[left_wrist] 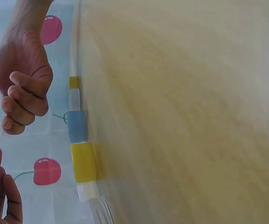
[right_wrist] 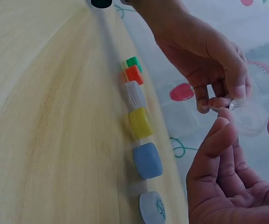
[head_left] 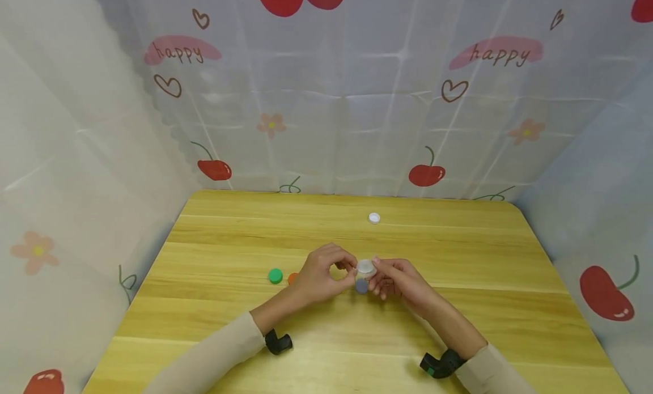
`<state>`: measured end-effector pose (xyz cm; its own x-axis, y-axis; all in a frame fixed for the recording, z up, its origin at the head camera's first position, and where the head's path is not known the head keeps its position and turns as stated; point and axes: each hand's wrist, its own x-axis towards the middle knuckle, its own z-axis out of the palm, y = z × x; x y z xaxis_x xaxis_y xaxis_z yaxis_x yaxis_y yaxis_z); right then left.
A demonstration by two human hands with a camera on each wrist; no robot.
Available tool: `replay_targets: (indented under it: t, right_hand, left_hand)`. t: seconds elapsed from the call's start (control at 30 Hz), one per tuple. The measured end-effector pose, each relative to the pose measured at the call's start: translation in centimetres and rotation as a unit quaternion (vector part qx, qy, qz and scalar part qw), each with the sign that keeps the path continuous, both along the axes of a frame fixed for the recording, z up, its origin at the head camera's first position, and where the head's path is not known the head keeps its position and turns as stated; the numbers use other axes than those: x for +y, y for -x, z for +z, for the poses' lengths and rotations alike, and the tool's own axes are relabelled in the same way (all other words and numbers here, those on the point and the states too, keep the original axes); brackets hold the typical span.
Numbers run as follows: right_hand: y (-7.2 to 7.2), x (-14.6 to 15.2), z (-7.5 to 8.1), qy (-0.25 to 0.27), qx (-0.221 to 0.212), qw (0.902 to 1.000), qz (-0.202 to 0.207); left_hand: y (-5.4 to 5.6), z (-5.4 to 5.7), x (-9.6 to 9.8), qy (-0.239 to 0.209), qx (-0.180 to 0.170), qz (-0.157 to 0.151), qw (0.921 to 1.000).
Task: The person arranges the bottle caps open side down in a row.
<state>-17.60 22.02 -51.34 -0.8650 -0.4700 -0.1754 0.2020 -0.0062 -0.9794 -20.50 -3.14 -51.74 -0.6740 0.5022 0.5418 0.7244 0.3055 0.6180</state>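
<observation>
A small clear round tub [head_left: 365, 266] is held up between both hands over the table. My right hand [head_left: 400, 280] grips it with the thumb at one side and the fingers beneath. My left hand [head_left: 326, 272] pinches at its near rim, thumb and forefinger against the clear edge [right_wrist: 249, 116] in the right wrist view. Just below the tub shows a blue-grey piece [head_left: 361, 286]. To the left of my left hand are a green round piece [head_left: 275, 276] and an orange one [head_left: 293, 278], partly covered by that hand.
A white round lid [head_left: 374, 218] lies farther back on the wooden table [head_left: 204, 235]. In the right wrist view a row includes a yellow piece [right_wrist: 140, 122], a blue piece [right_wrist: 148, 161] and a white lid with green print [right_wrist: 152, 207]. Printed curtains [head_left: 331, 127] surround the table.
</observation>
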Motion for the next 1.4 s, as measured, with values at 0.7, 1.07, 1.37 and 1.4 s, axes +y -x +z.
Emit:
replay_targets:
  t: [0.7,1.07,1.37,1.4]
  right_hand:
    - [-0.4,0.1,-0.4,0.003,0.136,0.9901,-0.034]
    - [-0.5,0.5,-1.2,-0.094,0.396,0.9104,-0.073]
    - [-0.4,1.4,-1.6,-0.123,0.424,0.8946,-0.067]
    - [-0.5,1.6,-1.6,-0.131,0.428,0.8920,-0.065]
  left_hand:
    - [-0.6,-0.1,0.1,-0.005,-0.065,-0.020,0.9976]
    - [-0.6,0.0,0.0,0.000,-0.108,-0.033,0.9936]
    - [-0.5,-0.2,0.3,0.033,-0.085,-0.047,0.9947]
    - [-0.5,-0.2,0.3,0.042,-0.080,-0.049,0.9947]
